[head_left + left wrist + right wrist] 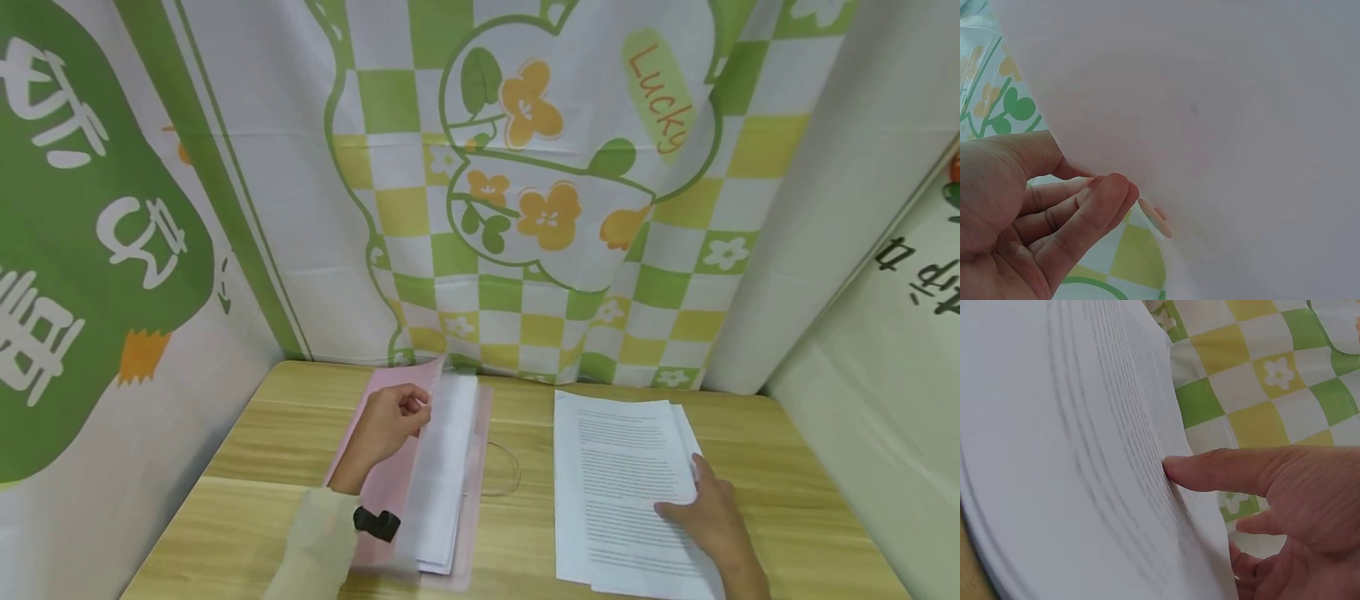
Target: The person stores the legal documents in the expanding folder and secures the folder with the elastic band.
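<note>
A pink folder (377, 532) lies at left on the table, its cover raised, with a stack of white papers (446, 450) inside. My left hand (393, 421) pinches the edge of the raised cover (1222, 137) between thumb and fingers. A small round peach-coloured disc (1155, 217) shows on the cover near the fingertips. On the right lies a stack of printed sheets (626, 467), slightly fanned. My right hand (712, 512) rests at its right edge, the thumb (1210, 470) lying on the top page and the other fingers beside the edge.
The wood-grain table (517, 533) shows between the two stacks. A thin string (517, 471) loops out from the folder's right side. A patterned curtain (540, 333) hangs at the table's far edge, with more cloth along both sides.
</note>
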Available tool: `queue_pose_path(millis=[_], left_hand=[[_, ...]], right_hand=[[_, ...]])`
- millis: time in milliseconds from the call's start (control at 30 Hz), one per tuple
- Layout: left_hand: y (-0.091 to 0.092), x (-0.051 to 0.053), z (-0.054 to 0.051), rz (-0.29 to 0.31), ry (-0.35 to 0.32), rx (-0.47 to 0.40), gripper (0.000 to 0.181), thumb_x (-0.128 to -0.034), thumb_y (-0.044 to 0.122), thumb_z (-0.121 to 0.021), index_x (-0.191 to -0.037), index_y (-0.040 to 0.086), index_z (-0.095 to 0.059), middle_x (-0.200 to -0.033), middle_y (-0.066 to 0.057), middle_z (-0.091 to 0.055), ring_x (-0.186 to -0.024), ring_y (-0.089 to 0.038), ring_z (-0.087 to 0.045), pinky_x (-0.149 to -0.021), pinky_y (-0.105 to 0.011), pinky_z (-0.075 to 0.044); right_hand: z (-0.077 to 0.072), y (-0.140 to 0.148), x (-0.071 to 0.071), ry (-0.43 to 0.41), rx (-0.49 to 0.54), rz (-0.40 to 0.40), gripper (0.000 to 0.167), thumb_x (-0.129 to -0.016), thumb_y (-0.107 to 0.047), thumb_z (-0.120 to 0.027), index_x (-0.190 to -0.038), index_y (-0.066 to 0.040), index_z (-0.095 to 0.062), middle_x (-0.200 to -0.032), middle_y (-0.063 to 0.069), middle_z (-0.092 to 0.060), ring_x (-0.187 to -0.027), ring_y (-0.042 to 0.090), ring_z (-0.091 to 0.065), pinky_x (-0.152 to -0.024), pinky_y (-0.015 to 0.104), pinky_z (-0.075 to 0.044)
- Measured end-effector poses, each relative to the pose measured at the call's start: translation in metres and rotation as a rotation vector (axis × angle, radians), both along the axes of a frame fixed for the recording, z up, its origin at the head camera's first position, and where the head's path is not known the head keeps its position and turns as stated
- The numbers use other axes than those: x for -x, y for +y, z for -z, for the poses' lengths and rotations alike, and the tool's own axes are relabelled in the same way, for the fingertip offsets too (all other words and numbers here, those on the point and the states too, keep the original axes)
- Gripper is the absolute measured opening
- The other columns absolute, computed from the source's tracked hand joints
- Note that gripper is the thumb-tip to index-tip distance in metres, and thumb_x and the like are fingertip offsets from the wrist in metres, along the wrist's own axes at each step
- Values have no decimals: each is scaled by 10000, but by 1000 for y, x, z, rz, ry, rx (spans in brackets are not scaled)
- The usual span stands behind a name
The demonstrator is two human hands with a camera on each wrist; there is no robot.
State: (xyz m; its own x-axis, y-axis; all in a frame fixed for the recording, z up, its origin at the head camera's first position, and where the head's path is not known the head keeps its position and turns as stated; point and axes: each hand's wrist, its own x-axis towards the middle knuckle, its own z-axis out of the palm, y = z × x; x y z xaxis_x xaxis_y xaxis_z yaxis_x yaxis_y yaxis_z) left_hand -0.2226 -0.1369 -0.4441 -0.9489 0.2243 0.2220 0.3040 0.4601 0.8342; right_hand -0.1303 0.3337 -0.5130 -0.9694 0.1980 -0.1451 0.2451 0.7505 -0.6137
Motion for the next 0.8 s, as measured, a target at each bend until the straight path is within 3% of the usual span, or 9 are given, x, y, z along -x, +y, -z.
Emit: queue_pose_path(millis=[133,267,500,800], left_hand=[[0,0,0,2,1,0,89,-905,4,-685,-983,10,-727,-703,16,-642,-562,-144,-647,-585,-303,-541],[0,0,0,0,0,3,91,-905,8,-686,-986,6,-727,-702,19,-643,-563,-143,-648,-586,-304,-540],[0,0,0,-4,3,11,95,-905,8,-684,-990,-5,-727,-705,18,-644,-562,-141,-646,-582,-305,-541],[1,0,0,-7,0,5,82,-907,13,-689,-980,14,-727,-712,18,-646,-567,-142,-651,-574,-301,-542]], right_hand=[[-2,4,0,-13,59,-4,1017,-844,-192,-799,-1519,198,-145,-1243,444,-469,-1117,534,-521,-971,646,-402],[-3,9,-1,-63,108,7,889,-896,-204,-743,-1494,209,-229,-1250,409,-527,-1086,468,-572,-941,605,-423],[-3,11,-1,-56,131,5,636,-954,-171,-642,-1427,181,-402,-1080,282,-662,-932,329,-651,-793,398,-465],[-2,11,-3,-68,307,47,543,-1001,-128,-558,-1459,118,-398,-1126,260,-677,-844,221,-672,-681,345,-519]])
